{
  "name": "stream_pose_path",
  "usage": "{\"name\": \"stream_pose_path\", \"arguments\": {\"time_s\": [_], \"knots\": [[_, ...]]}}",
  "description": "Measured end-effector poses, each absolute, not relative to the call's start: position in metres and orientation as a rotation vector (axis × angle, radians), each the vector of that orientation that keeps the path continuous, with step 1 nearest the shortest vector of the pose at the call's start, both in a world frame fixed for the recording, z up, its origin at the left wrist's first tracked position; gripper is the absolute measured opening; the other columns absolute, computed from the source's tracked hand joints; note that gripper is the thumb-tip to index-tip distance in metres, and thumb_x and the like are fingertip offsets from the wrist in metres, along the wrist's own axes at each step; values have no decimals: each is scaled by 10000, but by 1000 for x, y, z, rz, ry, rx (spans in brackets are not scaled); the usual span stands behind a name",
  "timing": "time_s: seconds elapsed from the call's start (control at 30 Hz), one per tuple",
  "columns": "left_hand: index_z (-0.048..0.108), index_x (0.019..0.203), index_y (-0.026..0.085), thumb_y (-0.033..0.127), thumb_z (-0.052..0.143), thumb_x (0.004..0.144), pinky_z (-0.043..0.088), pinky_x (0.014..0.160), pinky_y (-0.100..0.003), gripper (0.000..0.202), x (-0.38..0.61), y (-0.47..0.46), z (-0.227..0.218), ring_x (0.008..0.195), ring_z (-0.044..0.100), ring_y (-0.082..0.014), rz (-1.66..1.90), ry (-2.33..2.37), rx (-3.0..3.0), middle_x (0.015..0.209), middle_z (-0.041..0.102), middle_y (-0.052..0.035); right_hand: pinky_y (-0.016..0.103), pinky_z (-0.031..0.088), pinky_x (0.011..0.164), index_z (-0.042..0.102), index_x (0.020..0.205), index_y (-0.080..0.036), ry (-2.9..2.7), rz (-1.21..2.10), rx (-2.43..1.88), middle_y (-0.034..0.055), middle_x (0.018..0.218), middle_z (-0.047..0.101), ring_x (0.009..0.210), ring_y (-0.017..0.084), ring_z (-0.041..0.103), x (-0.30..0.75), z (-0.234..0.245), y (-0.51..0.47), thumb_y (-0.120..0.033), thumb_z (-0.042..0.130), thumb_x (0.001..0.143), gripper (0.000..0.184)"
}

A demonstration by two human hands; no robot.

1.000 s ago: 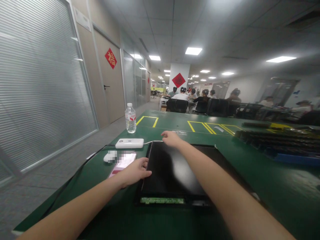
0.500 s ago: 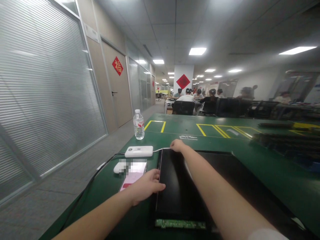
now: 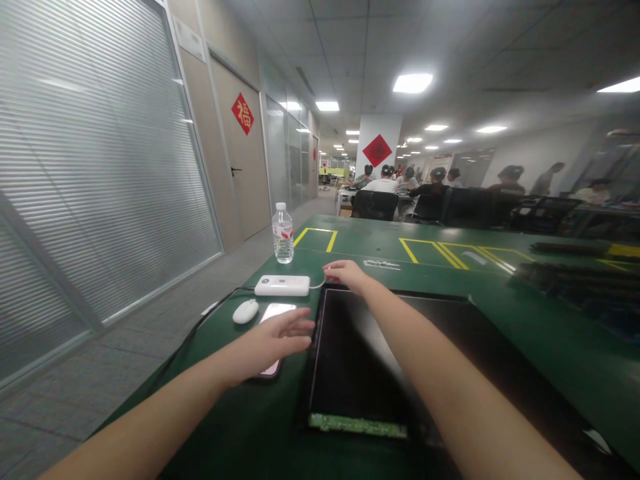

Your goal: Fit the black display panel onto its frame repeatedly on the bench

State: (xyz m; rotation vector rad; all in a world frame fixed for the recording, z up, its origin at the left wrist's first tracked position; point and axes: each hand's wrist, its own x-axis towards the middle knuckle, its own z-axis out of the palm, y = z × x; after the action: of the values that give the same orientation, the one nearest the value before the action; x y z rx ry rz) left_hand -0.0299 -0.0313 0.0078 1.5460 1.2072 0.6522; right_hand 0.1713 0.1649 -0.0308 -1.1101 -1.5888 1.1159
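A black flat panel [image 3: 350, 363] with a green circuit strip [image 3: 357, 425] along its near edge lies on the green table [image 3: 440, 267]. My left hand [image 3: 277, 337] hovers by the panel's left edge with fingers stretched out, over a phone [image 3: 274, 313]. My right hand [image 3: 345, 273] reaches to the panel's far left corner, fingers curled near a white cable; what they grip is unclear.
A white power bank [image 3: 283, 285], a white mouse [image 3: 245, 311] and a water bottle [image 3: 283, 233] sit left of the panel. Dark trays [image 3: 570, 283] line the right side. Several people sit at desks [image 3: 400, 193] behind. A corridor with glass walls runs along the left.
My left hand has lifted off the panel's left edge and its fingers have spread. My right hand stays at the far corner. The view has shifted left.
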Motion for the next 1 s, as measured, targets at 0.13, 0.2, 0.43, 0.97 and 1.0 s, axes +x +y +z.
{"name": "stream_pose_path", "arguments": {"time_s": [0.13,0.2,0.43,0.97,1.0], "knots": [[475,1433,122,490,715,690,315,1098,-520,863,-47,-13,-3,1340,443,-454,550,1791,2053,1457,504,-247,256,512,622,736,796,-152,-1606,1226,-1049,40,656,697,595,115,595,160,-31,152,-276,832,658,210],[391,1473,57,562,664,718,379,1011,-539,948,-47,-4,-10,1261,498,-502,281,1923,2131,1375,545,-321,255,504,645,733,800,-153,-1627,1190,-1035,30,670,695,620,114,595,157,-31,149,-294,822,674,209],[352,1489,95,566,728,619,433,901,-485,1058,-32,20,-7,1188,552,-506,5,1986,2158,1276,594,-342,246,472,628,708,833,-176,-1646,1047,-1001,3,760,695,628,107,554,152,-34,139,-393,753,722,247],[647,972,116,448,756,665,547,592,-376,466,-69,102,50,689,682,-281,678,1760,1309,832,720,-147,253,482,598,680,813,-178,-1518,1193,-931,22,707,685,659,138,620,129,-42,126,-449,772,705,306],[649,929,116,442,755,676,550,600,-379,426,-70,108,50,672,679,-273,719,1783,1248,788,716,-138,257,487,604,687,817,-177,-1528,1187,-935,26,716,690,675,145,627,128,-43,126,-455,771,707,310]]}}
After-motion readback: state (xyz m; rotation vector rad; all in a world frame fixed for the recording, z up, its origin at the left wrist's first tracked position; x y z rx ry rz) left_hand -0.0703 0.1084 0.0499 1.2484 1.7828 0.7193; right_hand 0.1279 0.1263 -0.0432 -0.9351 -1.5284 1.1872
